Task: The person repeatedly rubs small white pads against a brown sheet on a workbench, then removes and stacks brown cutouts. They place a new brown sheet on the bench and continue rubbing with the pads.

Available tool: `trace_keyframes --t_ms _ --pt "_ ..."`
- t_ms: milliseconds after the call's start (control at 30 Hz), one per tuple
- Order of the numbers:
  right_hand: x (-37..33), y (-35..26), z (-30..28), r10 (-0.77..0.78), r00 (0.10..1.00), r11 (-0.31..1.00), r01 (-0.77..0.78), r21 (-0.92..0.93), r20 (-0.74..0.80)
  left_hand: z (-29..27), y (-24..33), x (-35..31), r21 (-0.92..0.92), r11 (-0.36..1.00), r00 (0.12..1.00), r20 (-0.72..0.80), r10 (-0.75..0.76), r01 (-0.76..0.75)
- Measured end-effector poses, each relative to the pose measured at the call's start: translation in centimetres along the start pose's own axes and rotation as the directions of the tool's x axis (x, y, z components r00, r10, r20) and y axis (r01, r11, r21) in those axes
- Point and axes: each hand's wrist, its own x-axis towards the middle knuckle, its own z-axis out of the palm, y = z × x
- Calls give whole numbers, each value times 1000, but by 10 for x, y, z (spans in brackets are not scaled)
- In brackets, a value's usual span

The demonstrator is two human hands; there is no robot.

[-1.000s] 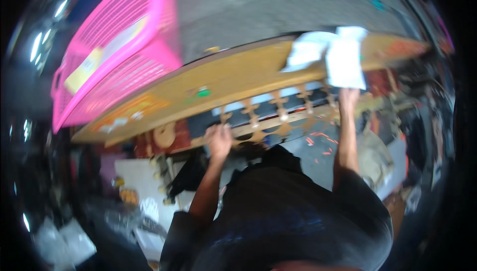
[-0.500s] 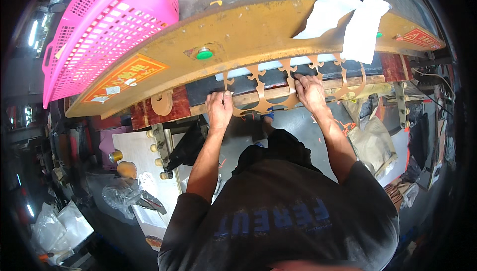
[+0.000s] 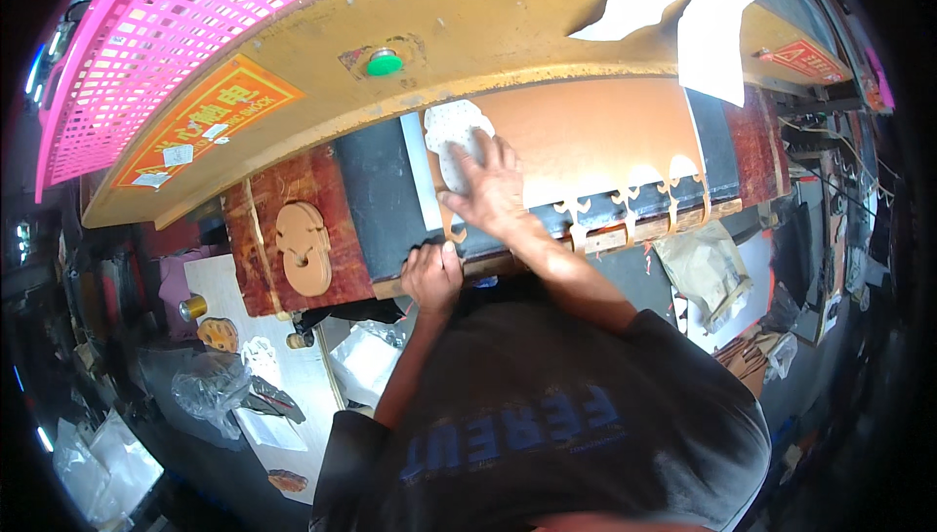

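A tan sheet [image 3: 595, 132], leather-like, lies on the black board [image 3: 376, 195], its near side cut into scalloped gaps with thin strips between them. At the board's near edge, my left hand [image 3: 432, 275] is closed, its thumb against the sheet's cut left corner; the curled fingertips are hidden. My right hand [image 3: 491, 188] reaches across with fingers spread, resting on a white scalloped piece with small holes [image 3: 452, 122]. That piece lies on the sheet's left end, partly covered by the fingers.
A yellow machine beam [image 3: 468, 29] with a green button [image 3: 385, 63] spans the far side. White papers [image 3: 717, 39] hang over it. Stacked tan cutouts [image 3: 305, 251] lie on the reddish board at left. A pink basket [image 3: 185, 39] stands far left.
The tan sheet now lies wide under the beam, with the white piece on its left end. My right hand has moved left and away from me, releasing the cut edge; my view has shifted.
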Motion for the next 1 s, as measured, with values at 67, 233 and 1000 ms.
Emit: trace_keyframes --t_ms 67,233,1000 --pt "-13 -10 3 47 997 998 -49 30 57 -8 3 -25 -12 1000 1000 1 14 -14" --pt "-47 43 -33 49 999 681 -26 731 -10 -17 3 -71 16 999 999 -14 47 -46" --pt "-12 177 -59 427 903 648 -265 714 -53 9 -9 16 -6 1000 1000 -11 -3 3"
